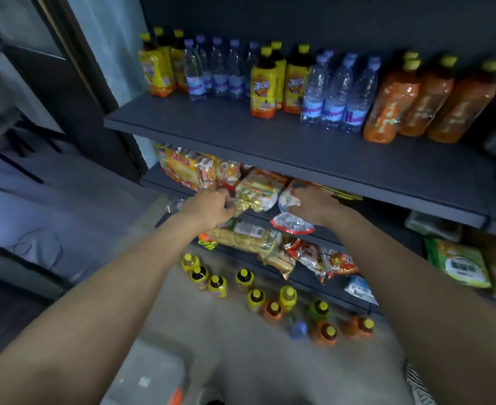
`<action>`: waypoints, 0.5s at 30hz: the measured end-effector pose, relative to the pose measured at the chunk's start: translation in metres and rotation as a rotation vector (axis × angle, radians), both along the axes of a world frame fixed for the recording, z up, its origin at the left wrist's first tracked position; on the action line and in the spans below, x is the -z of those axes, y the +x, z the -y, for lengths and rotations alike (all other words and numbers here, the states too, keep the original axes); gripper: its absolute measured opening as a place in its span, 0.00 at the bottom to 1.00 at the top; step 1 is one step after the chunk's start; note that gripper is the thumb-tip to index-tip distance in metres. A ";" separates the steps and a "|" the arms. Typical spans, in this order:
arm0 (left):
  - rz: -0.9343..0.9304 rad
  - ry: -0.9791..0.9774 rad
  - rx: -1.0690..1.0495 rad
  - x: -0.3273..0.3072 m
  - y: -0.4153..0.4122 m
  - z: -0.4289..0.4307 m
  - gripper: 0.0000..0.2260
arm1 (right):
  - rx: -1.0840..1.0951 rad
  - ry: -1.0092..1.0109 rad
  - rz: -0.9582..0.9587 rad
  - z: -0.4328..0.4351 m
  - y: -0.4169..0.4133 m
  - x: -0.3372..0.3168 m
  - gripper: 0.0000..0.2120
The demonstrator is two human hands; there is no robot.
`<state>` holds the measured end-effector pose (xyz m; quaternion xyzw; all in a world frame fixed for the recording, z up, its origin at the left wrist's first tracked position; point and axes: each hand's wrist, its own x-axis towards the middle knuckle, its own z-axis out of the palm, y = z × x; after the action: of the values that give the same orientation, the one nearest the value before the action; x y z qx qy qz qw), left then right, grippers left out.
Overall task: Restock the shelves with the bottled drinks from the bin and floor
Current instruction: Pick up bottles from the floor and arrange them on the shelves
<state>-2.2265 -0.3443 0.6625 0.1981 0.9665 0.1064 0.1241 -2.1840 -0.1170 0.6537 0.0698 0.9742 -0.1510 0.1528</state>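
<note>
Both arms reach to the middle shelf, which is full of snack packets. My left hand (211,206) is closed on a packet with a gold twisted end (254,192). My right hand (316,203) rests on a white and red snack bag (292,223), fingers curled over it. The top shelf (240,133) carries yellow-labelled bottles (264,83), clear water bottles (337,97) and orange bottles (392,103). On the floor below stand several yellow-capped bottles (255,299) and one blue-capped water bottle (298,329).
A pale bin (150,372) sits at the bottom edge near my feet. The lower shelf holds more snack bags (270,244) and a green packet (457,261). A dark door frame and chair legs (10,159) are at the left.
</note>
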 end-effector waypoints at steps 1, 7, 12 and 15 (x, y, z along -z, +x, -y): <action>0.017 0.002 0.007 0.009 0.007 -0.018 0.18 | 0.016 -0.009 0.027 -0.018 0.012 0.009 0.24; 0.140 -0.013 0.040 0.075 0.054 -0.116 0.19 | 0.154 -0.051 0.194 -0.110 0.073 0.076 0.29; 0.235 -0.037 0.039 0.137 0.088 -0.165 0.18 | 0.182 -0.057 0.210 -0.148 0.110 0.137 0.23; 0.281 -0.034 0.042 0.176 0.099 -0.180 0.17 | 0.209 -0.069 0.240 -0.163 0.129 0.178 0.20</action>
<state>-2.1271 -0.1644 0.4868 0.1991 0.9369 0.1142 0.2638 -2.0553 0.0462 0.4759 0.1829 0.9307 -0.1899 0.2537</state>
